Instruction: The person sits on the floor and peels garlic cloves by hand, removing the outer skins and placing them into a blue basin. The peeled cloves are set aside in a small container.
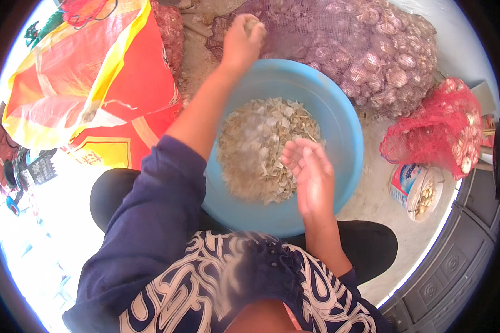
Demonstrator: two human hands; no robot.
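A blue plastic basin [345,125] stands between my knees, with a heap of dry, papery garlic skins [271,145] in it. Beyond its far rim, my left hand [243,41] is shut on a small beige lump [251,26]; blur and fingers leave unclear whether it is a garlic bulb. That hand is at the near end of a purple mesh sack [366,54] full of garlic bulbs. Over the right part of the skins hovers my right hand [312,170], palm turned inward, fingers loosely curled and apart from the thumb, with nothing visible in it.
At left a large red and yellow woven bag [141,79] leans beside the basin, a red mesh sack [168,37] behind it. To the right lie another red mesh sack of garlic [441,125] and a printed plastic tub [404,187] holding peeled cloves [426,197]. A grey panelled door [446,266] borders the floor.
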